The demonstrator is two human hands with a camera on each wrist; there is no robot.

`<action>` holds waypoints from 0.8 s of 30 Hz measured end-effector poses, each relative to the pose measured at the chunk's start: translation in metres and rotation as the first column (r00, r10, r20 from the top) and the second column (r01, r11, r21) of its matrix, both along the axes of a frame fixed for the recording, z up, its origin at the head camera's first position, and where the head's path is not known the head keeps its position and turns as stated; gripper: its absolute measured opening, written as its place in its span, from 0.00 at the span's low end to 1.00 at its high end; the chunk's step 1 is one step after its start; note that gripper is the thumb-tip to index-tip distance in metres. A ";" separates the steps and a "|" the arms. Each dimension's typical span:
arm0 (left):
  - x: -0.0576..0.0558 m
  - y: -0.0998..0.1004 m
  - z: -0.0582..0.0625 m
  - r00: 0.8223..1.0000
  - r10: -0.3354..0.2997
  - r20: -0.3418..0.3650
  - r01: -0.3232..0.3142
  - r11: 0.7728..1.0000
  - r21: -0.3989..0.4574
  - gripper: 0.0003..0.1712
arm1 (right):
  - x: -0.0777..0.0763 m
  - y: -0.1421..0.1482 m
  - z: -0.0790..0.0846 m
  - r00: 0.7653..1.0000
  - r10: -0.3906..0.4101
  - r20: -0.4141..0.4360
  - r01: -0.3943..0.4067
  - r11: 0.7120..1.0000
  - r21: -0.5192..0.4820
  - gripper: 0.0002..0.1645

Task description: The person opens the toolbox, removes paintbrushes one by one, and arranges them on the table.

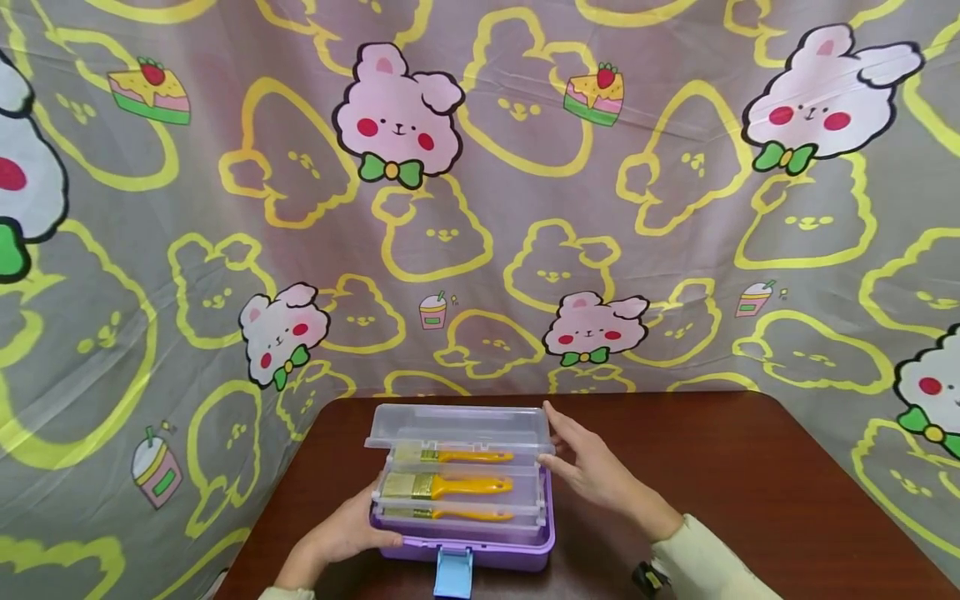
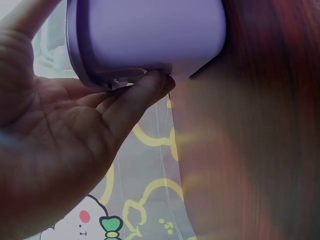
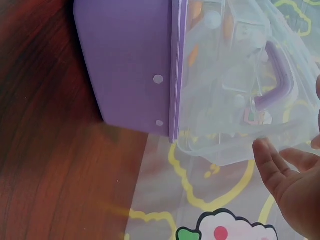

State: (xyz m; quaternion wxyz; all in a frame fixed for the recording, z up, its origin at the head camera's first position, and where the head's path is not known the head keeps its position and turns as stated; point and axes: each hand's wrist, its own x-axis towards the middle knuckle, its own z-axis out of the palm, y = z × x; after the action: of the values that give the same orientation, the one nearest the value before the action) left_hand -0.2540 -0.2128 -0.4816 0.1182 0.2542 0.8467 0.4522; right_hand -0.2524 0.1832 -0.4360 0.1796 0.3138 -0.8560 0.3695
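A purple storage box [image 1: 517, 560] with its clear lid [image 1: 457, 423] raised stands before me. Stepped clear trays [image 1: 525, 493] carry paintbrushes with yellow handles; the widest paintbrush [image 1: 468, 485] lies in the middle. My left hand [image 1: 347, 527] holds the box's left side, thumb at the front rim; in the left wrist view its fingertips [image 2: 152, 82] meet the purple wall. At the lid's right edge, my right hand [image 1: 596, 471] holds on, forefinger up by the corner and thumb lower down by the trays. Its fingertips [image 3: 262, 147] overlap the clear lid in the right wrist view.
A light blue latch [image 1: 453, 573] hangs down at the box's front. The lid's purple handle [image 3: 280, 75] shows on its outer side. Beneath is a dark brown table [image 1: 705, 475], with a patterned curtain [image 1: 510, 250] behind and at the sides.
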 end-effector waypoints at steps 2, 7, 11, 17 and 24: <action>0.000 0.000 0.000 1.000 0.008 -0.001 -0.008 1.000 -0.005 0.60 | -0.001 0.000 0.002 1.000 -0.017 0.019 0.017 1.000 0.006 0.47; 0.001 0.001 0.002 1.000 0.021 0.010 -0.021 1.000 -0.020 0.57 | -0.006 -0.001 0.004 0.999 -0.035 0.008 0.035 0.999 -0.009 0.46; 0.002 0.003 0.003 1.000 0.030 0.000 -0.030 0.998 -0.050 0.52 | -0.015 -0.001 0.005 0.999 -0.044 -0.009 0.044 0.998 -0.047 0.44; 0.002 0.004 0.004 0.999 0.048 -0.014 -0.049 0.996 -0.074 0.54 | -0.028 -0.002 0.007 0.998 -0.068 -0.001 0.068 0.993 -0.098 0.41; 0.002 0.006 0.006 0.998 0.061 -0.006 -0.061 0.994 -0.096 0.55 | -0.034 -0.002 0.010 0.997 -0.052 0.053 0.058 0.991 -0.122 0.37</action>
State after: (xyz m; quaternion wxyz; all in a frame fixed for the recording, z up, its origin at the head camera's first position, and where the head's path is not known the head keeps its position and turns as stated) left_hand -0.2517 -0.2071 -0.4758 0.1151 0.2230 0.8750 0.4141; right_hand -0.2864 0.1810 -0.4258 0.1876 0.2690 -0.8440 0.4244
